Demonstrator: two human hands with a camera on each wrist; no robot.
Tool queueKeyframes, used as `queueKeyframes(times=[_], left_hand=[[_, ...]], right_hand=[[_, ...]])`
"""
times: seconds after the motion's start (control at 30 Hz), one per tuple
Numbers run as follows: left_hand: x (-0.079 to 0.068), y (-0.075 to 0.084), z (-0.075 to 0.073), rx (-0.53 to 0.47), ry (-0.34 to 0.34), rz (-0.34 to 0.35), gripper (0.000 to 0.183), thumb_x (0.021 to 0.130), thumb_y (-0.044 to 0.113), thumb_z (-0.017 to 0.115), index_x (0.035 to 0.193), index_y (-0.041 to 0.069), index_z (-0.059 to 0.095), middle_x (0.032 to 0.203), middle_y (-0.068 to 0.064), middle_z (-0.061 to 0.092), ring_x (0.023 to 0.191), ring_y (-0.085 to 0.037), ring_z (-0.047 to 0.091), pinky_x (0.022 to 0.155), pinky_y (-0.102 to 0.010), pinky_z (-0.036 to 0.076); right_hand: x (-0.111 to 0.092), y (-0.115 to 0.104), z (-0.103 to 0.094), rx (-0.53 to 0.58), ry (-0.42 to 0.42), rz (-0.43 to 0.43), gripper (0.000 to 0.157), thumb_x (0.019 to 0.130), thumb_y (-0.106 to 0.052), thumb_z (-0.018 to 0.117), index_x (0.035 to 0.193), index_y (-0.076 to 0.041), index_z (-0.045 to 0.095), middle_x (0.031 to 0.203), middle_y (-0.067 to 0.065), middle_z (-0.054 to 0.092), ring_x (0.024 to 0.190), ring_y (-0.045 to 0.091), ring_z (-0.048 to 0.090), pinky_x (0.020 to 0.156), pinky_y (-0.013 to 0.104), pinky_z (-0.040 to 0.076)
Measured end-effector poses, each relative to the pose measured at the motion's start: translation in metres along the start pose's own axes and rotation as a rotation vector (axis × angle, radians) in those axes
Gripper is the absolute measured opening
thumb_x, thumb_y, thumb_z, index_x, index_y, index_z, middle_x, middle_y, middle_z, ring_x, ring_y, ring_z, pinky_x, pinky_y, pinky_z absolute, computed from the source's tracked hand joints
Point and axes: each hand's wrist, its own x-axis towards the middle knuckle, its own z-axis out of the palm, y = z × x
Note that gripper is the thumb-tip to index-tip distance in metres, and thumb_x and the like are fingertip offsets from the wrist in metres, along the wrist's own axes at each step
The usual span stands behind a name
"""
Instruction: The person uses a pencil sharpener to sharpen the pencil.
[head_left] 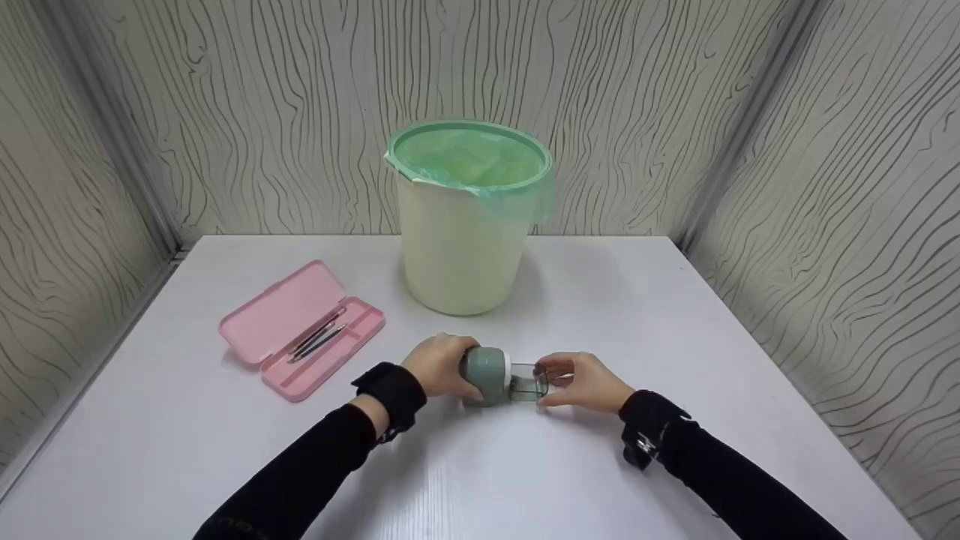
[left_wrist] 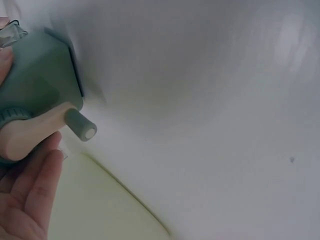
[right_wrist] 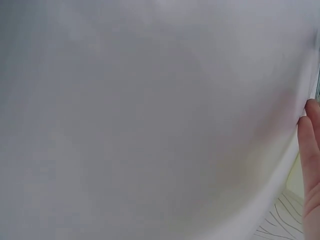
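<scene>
A green hand-crank pencil sharpener (head_left: 487, 376) is near the middle of the white table, gripped round its body by my left hand (head_left: 439, 366). Its pale crank (left_wrist: 35, 131) with a green knob shows in the left wrist view, close to the left fingers. From the sharpener's right side juts a clear shavings drawer (head_left: 525, 384) with some dark bits near its inner end. My right hand (head_left: 589, 382) pinches the drawer's outer end between thumb and fingers. In the right wrist view only a few fingers (right_wrist: 309, 142) appear at the edge; the drawer is mostly out of frame there.
Behind the hands stands a tall cream bin (head_left: 465, 255) with a green rim and a green liner bag. To the left lies an opened pink pencil case (head_left: 367, 322) holding several pencils (head_left: 319, 341). Wood-patterned walls (head_left: 300, 112) enclose the table (head_left: 637, 315).
</scene>
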Motion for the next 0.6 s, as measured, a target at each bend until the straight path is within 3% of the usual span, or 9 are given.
queueKeyframes(times=[0.3,0.6], left_hand=[[0.001,0.000,0.001,0.000,0.006,0.003,0.061,0.069,0.026,0.095,0.119,0.002,0.069,0.112,-0.014,0.076,0.101,-0.029,0.071,0.093,-0.045,0.058],[0.001,-0.001,0.000,-0.001,0.006,0.009,0.060,0.070,0.027,0.095,0.118,0.003,0.069,0.112,-0.014,0.076,0.101,-0.029,0.071,0.093,-0.045,0.058]], right_hand=[[-0.002,-0.004,-0.016,0.049,0.057,0.028,0.066,0.083,-0.013,0.086,0.135,0.014,0.056,0.132,0.031,0.065,0.123,0.046,0.065,0.103,0.042,0.055],[0.005,-0.033,-0.061,-0.006,0.136,0.028,0.065,0.085,-0.011,0.083,0.139,0.011,0.055,0.136,0.032,0.063,0.124,0.046,0.065,0.099,0.038,0.057]])
